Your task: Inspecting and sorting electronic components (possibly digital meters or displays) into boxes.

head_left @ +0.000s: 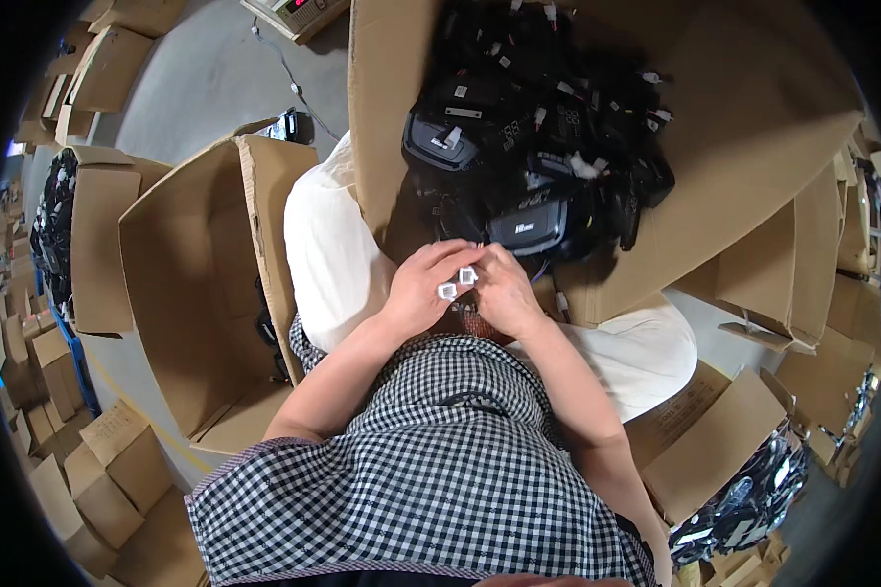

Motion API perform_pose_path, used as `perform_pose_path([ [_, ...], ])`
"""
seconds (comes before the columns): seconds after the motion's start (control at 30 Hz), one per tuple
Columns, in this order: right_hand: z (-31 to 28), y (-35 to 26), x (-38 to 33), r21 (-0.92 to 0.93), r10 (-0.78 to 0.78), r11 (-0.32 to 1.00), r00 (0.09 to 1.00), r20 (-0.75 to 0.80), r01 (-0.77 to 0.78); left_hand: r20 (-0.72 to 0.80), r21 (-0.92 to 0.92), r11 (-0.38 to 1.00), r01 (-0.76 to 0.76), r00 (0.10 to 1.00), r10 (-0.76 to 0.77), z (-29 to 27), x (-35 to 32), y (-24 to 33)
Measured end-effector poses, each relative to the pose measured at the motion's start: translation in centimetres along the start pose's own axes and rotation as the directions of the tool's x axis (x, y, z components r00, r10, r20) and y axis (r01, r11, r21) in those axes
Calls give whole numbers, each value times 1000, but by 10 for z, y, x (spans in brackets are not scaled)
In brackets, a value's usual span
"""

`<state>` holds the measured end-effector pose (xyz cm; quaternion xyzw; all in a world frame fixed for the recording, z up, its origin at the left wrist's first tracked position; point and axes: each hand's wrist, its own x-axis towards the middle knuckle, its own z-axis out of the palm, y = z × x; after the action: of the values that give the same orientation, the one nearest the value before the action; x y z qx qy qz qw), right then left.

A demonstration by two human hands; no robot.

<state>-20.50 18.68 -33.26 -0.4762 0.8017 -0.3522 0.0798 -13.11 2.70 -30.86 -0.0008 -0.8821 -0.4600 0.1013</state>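
Observation:
Close together over my lap, my left hand (pixel 419 293) and my right hand (pixel 508 296) have their fingers closed and fingertips meeting. A small white plug connector (pixel 447 292) sticks out beside my left thumb. Between the two hands shows a second white connector (pixel 468 276), toward the right fingers. The exact grip on each is partly hidden by the fingers. Just beyond them, a large open cardboard box (pixel 744 127) holds a heap of black plastic units with white-tipped cables. Nearest my hands lies a black unit with a grey front (pixel 529 229).
To my left stands an open cardboard box (pixel 181 293) with some dark items inside. A carton of black bagged goods (pixel 744 499) is at the lower right. At the top, a device with a red display (pixel 299 12) sits near a cable (pixel 289 83) on the grey floor.

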Motion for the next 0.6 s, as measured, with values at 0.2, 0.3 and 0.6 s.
perform_pose_path([
  [0.2, 0, 4, -19, 224, 48, 971, 989, 141, -80, 233, -286, 851, 441, 893, -384, -3, -18, -6],
  [0.3, -12, 3, -29, 290, 369, 884, 928, 50, -367, 167, -186, 871, 455, 888, -428, 0, -14, -8],
  [0.6, -21, -12, -43, 618, 664, 523, 735, 138, -588, -90, 258, 966, -8, 995, 32, -15, 6, 5],
])
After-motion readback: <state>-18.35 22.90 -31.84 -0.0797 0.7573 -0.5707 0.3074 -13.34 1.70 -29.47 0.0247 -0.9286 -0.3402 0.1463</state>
